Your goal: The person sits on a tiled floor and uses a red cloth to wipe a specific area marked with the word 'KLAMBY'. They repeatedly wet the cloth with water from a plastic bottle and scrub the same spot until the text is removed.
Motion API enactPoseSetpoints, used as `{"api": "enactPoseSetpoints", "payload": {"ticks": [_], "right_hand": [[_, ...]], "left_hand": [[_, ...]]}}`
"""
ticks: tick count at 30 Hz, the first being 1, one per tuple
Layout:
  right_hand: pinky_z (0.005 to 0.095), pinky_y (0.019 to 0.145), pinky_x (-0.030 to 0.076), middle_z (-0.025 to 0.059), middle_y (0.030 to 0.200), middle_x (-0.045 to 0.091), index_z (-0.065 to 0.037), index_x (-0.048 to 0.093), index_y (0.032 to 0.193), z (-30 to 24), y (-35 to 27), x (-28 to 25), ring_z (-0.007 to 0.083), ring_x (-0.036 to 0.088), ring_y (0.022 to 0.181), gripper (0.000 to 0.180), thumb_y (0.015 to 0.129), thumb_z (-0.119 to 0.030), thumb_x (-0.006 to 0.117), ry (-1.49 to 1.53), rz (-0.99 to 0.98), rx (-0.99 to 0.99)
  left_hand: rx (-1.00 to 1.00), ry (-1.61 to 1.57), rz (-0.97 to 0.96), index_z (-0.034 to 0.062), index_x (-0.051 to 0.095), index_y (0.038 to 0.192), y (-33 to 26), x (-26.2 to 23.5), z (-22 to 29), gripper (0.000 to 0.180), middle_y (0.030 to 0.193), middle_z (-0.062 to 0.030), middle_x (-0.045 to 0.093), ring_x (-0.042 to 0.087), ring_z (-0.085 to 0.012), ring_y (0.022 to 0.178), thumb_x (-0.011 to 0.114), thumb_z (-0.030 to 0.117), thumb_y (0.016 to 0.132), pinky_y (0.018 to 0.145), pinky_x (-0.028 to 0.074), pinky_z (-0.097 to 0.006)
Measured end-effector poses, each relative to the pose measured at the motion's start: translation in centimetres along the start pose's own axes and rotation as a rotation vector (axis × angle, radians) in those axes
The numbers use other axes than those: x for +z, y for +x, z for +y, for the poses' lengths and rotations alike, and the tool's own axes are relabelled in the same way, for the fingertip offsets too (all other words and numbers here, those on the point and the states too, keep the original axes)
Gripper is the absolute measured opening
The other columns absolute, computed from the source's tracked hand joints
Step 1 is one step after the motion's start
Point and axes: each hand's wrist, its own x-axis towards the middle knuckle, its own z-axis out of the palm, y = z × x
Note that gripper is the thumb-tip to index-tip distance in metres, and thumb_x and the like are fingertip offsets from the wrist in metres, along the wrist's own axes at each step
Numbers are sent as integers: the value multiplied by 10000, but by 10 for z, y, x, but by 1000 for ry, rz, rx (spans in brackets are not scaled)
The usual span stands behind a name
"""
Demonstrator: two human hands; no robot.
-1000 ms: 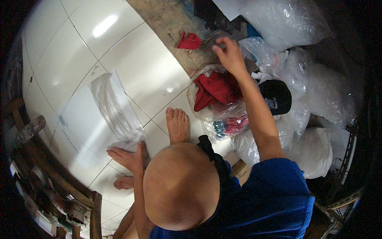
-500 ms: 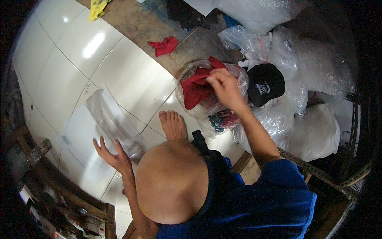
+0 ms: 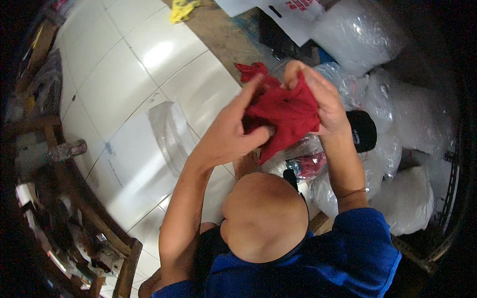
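Note:
A piece of red cloth (image 3: 285, 111) is held up in front of me between both hands. My left hand (image 3: 228, 131) is closed on its left side, thumb below and fingers above, slightly blurred. The right hand (image 3: 325, 97) grips the upper right edge, with its fingers bent over the fabric. Beneath the cloth is a clear plastic bag (image 3: 303, 146), partly hidden, near dark and red fabric (image 3: 310, 166) seen through plastic. Another small red cloth (image 3: 250, 70) lies on the floor just beyond my left fingers.
Stuffed clear plastic bags (image 3: 355, 37) pile up along the right, beside a black cap (image 3: 362, 130). A flat clear plastic bag (image 3: 171, 129) lies on the tiles at left. A yellow cloth (image 3: 184, 10) is at the far edge. Wooden framing (image 3: 74, 184) stands at left.
The red cloth has come up off the plastic bag into my hands. My left hand has moved up and right to take hold of it. The view has shifted.

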Motion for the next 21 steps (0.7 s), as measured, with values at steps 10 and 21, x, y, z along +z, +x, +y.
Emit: {"api": "enactPoseSetpoints", "payload": {"ticks": [10,21], "right_hand": [[329,1046,362,89,1221,562,-56,532,1318,46,35,3,191,504,1169,461,891,-186,648,-736,131,27],[302,730,491,97,910,650,-9,568,1228,124,85,82,144,599,836,432,914,-300,629,-634,-576,610]], "left_hand": [[-440,-513,321,-7,594,1196,-79,-70,12,317,999,-37,651,588,-105,848,536,184,950,768,483,-257],[-540,-436,592,-20,607,1129,-162,-112,-2,270,935,-31,649,580,-92,823,501,87,904,782,480,-249]]}}
